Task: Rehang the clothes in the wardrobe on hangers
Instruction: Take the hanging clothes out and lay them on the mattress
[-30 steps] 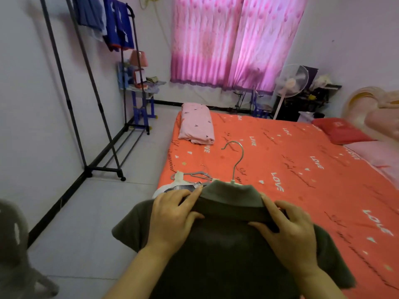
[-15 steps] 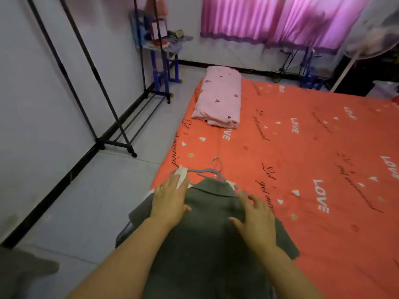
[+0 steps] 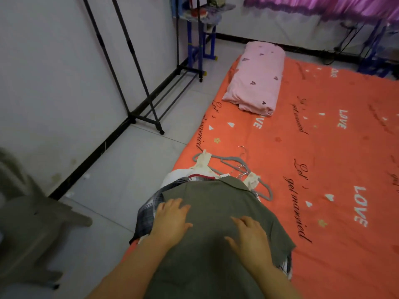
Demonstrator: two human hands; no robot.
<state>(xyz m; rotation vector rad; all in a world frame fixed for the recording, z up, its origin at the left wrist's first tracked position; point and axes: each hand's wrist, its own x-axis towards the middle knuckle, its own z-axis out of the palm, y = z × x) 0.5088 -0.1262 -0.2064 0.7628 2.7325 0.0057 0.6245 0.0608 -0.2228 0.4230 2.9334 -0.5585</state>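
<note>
1. Since smoothing seems intended, the olive shirt (image 3: 216, 214) is laid flat on a pile of clothes (image 3: 148, 212) at the near left edge of the bed (image 3: 323, 165).
2. The left hand (image 3: 171, 221) and right hand (image 3: 248, 238) are pressed flat on it, fingers straight, nothing gripped.
3. The rack (image 3: 129, 43) is seen far left.

A home bedroom: an orange-sheeted bed (image 3: 323, 147) with a pink pillow (image 3: 257, 78), curtains (image 3: 323, 7), and a clothes rack (image 3: 133, 83).
</note>
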